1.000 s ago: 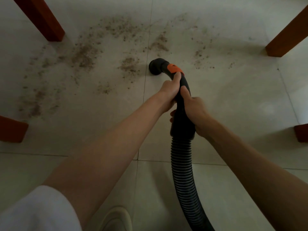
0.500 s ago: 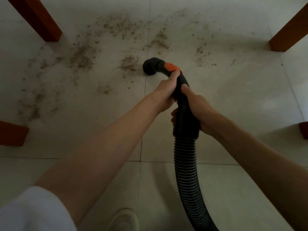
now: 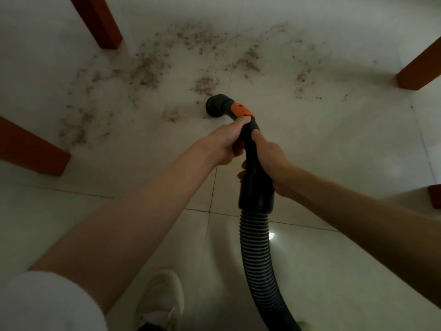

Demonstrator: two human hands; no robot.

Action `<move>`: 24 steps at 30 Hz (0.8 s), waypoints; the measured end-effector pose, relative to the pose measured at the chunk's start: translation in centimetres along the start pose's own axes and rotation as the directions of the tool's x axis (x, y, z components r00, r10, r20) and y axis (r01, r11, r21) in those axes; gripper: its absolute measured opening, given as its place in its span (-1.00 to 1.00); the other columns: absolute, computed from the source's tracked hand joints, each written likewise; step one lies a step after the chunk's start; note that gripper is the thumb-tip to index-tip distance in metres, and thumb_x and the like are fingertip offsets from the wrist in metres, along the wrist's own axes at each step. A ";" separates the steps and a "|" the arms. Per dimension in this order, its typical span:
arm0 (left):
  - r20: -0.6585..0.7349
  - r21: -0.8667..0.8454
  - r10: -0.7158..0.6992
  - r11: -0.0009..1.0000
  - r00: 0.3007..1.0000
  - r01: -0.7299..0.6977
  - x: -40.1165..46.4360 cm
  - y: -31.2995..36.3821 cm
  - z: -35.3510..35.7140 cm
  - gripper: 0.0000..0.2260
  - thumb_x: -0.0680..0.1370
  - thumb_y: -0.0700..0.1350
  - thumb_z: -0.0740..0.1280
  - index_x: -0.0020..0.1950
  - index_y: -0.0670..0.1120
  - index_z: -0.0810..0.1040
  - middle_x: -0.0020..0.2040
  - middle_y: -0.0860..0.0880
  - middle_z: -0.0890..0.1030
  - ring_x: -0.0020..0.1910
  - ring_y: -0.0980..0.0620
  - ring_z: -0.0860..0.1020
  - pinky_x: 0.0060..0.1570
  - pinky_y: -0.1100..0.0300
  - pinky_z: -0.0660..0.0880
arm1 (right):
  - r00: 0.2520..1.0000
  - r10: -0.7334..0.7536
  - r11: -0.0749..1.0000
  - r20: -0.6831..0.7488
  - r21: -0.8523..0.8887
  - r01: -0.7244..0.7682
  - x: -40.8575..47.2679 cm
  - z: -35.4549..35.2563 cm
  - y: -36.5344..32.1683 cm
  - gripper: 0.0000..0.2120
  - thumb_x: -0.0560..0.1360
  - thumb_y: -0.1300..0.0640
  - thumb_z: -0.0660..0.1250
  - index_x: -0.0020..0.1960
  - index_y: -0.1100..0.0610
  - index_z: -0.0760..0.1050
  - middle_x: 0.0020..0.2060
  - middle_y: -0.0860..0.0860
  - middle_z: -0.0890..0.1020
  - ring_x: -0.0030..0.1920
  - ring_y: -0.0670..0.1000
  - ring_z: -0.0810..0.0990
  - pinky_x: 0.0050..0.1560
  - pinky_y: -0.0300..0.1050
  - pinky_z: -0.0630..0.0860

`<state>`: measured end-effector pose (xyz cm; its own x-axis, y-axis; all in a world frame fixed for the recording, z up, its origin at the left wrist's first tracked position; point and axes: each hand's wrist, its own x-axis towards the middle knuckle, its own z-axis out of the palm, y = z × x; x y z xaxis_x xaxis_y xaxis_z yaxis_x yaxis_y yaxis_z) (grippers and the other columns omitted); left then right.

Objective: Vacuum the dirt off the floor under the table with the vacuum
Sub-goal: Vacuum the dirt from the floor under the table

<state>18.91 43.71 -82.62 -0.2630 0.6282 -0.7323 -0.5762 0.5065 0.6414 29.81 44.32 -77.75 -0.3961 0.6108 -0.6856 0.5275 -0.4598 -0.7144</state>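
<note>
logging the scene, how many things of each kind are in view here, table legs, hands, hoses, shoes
table legs: 4
hands: 2, left hand, right hand, both gripping the vacuum hose handle
vacuum hose: 1
shoe: 1
total: 8

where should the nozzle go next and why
Probably a short push forward and slightly left: the nozzle sits at the near edge of the dirt, with a small patch just beyond it. Both the left hand and right hand grip the handle, so steering looks easy.
</note>
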 end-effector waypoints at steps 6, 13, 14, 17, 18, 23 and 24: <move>0.027 0.071 -0.034 0.997 0.999 0.032 -1.0 0.1 -0.5 -0.70 0.59 0.03 0.22 0.13 -0.19 0.47 0.05 -0.11 0.50 0.03 -0.02 0.49 0.14 0.15 0.43 | 0.998 0.045 0.999 0.048 0.003 -0.045 -0.2 0.1 1.4 -0.65 0.62 -0.07 0.07 -0.01 0.22 0.41 -0.36 0.12 0.53 -0.50 0.05 0.55 -0.48 -0.18 0.54; 0.050 0.083 -0.020 0.996 0.999 0.016 -2.3 -0.5 -2.2 -0.73 0.61 0.04 0.18 0.14 -0.13 0.48 -0.06 -0.04 0.54 -0.09 0.04 0.48 0.00 0.20 0.36 | 0.962 0.030 0.975 0.270 0.205 -0.088 -0.8 0.2 1.0 -0.70 0.58 -0.02 0.11 -0.08 0.22 0.42 -0.43 0.09 0.51 -0.48 0.00 0.51 -0.42 -0.19 0.54; 0.033 0.087 -0.018 0.996 0.999 0.015 -2.5 -0.5 -2.9 -0.73 0.60 0.04 0.18 0.14 -0.12 0.49 -0.04 -0.03 0.56 -0.08 0.05 0.49 0.01 0.20 0.35 | 0.963 0.031 0.979 0.267 0.186 -0.083 -0.8 0.9 0.9 -0.65 0.59 -0.06 0.10 -0.09 0.22 0.43 -0.42 0.09 0.50 -0.49 0.00 0.50 -0.45 -0.21 0.52; -0.009 0.027 -0.025 0.999 1.000 0.025 -2.9 -0.5 -4.4 -0.64 0.58 0.13 0.20 0.15 -0.14 0.49 0.00 -0.05 0.57 -0.04 0.03 0.53 -0.05 0.21 0.43 | 0.974 0.039 0.989 0.223 0.128 -0.069 -1.0 3.0 0.8 -0.55 0.61 -0.15 0.08 -0.11 0.24 0.44 -0.43 0.09 0.49 -0.52 0.01 0.48 -0.47 -0.20 0.49; -0.028 -0.012 -0.041 0.999 0.999 0.041 -2.9 -0.3 -4.6 -0.60 0.57 0.16 0.20 0.13 -0.16 0.50 -0.02 -0.07 0.57 -0.05 0.01 0.54 -0.08 0.19 0.45 | 0.976 0.042 0.991 0.214 0.112 -0.067 -1.1 3.6 0.9 -0.55 0.61 -0.14 0.08 -0.11 0.24 0.43 -0.43 0.09 0.48 -0.52 0.01 0.47 -0.47 -0.20 0.49; -0.124 -0.143 -0.100 0.986 0.987 0.082 -2.8 0.1 -5.7 -0.63 0.59 0.14 0.18 -0.05 -0.18 0.46 -0.18 -0.10 0.51 -0.22 -0.02 0.52 -0.21 0.13 0.49 | 0.970 0.060 0.993 0.235 0.089 -0.083 -1.1 5.7 1.7 -0.71 0.60 -0.03 0.15 -0.01 0.23 0.38 -0.40 0.10 0.49 -0.50 0.03 0.48 -0.44 -0.17 0.51; -0.106 -0.149 -0.104 0.985 0.989 0.087 -2.9 0.1 -5.9 -0.65 0.60 0.12 0.18 -0.07 -0.17 0.46 -0.20 -0.10 0.50 -0.24 -0.01 0.51 -0.20 0.13 0.48 | 0.965 0.063 0.989 0.254 0.116 -0.096 -1.1 5.8 1.6 -0.72 0.59 0.00 0.16 -0.02 0.24 0.38 -0.40 0.11 0.49 -0.50 0.04 0.49 -0.44 -0.16 0.52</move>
<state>15.06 38.44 -81.77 -0.2822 0.5061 -0.8150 -0.7061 0.4656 0.5336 26.71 39.17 -78.95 -0.5401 0.3963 -0.7424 0.4718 -0.5880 -0.6571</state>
